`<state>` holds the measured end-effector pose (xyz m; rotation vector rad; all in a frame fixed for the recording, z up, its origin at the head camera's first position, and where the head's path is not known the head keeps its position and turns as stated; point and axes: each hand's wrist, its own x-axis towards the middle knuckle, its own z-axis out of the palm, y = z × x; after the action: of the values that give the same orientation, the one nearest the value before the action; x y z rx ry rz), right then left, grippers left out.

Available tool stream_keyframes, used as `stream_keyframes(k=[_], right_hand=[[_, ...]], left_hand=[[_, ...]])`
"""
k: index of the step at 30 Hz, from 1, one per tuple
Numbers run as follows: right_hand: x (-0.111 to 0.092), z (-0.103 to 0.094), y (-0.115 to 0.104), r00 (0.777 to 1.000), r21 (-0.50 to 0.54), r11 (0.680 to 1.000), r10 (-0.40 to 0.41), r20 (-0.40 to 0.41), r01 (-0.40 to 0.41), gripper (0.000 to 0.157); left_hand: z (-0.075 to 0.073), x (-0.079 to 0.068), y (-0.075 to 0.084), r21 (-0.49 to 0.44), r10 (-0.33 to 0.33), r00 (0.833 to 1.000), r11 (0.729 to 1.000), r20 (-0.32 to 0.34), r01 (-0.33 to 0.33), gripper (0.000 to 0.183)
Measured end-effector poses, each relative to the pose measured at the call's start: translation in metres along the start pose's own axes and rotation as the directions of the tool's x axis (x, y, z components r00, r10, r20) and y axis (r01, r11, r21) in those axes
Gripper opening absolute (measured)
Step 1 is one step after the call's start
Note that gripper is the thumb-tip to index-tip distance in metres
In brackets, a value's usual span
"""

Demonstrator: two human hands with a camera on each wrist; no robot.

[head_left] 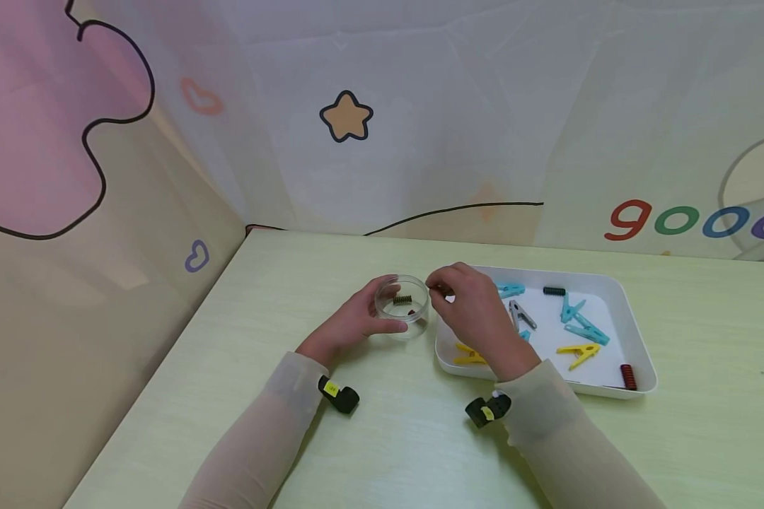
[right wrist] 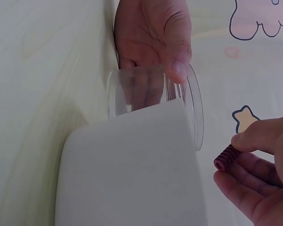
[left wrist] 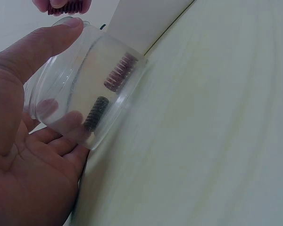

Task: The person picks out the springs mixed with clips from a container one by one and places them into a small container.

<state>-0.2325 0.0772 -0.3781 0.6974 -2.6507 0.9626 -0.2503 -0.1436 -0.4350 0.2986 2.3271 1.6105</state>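
My left hand (head_left: 356, 316) grips a clear round jar (left wrist: 87, 66) at its side, thumb on one side and fingers around the other. Inside the jar lie a dark red spring (left wrist: 121, 72) and a dark green-black spring (left wrist: 96, 113). Between thumb and fingers, my right hand (head_left: 473, 300) pinches another red spring (right wrist: 226, 157). That hand is just right of the jar's mouth, above the left end of the white tray (head_left: 619, 332). In the head view its fingers mostly hide the pinched spring.
In the tray are blue clips (head_left: 588, 331), yellow clips (head_left: 579, 352), a grey clip (head_left: 523, 314), a black spring (head_left: 554, 290) and a red spring (head_left: 628, 377). A printed cloth (head_left: 446, 120) hangs behind the pale table (head_left: 382, 452).
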Motion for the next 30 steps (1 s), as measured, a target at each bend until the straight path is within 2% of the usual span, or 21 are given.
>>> stream_keyframes(k=[20, 30], right_hand=[[-0.0011, 0.0048, -0.0008, 0.997, 0.073, 0.995, -0.063, -0.049, 0.066, 0.011], [-0.0007, 0.0099, -0.0002, 0.997, 0.108, 0.991, -0.074, -0.033, 0.077, 0.01]], left_hand=[[-0.0008, 0.0006, -0.0014, 0.007, -0.006, 1.0, 1.0, 0.01, 0.006, 0.082], [-0.0027, 0.0012, -0.0018, -0.001, -0.012, 0.999, 1.0, 0.045, 0.012, 0.088]])
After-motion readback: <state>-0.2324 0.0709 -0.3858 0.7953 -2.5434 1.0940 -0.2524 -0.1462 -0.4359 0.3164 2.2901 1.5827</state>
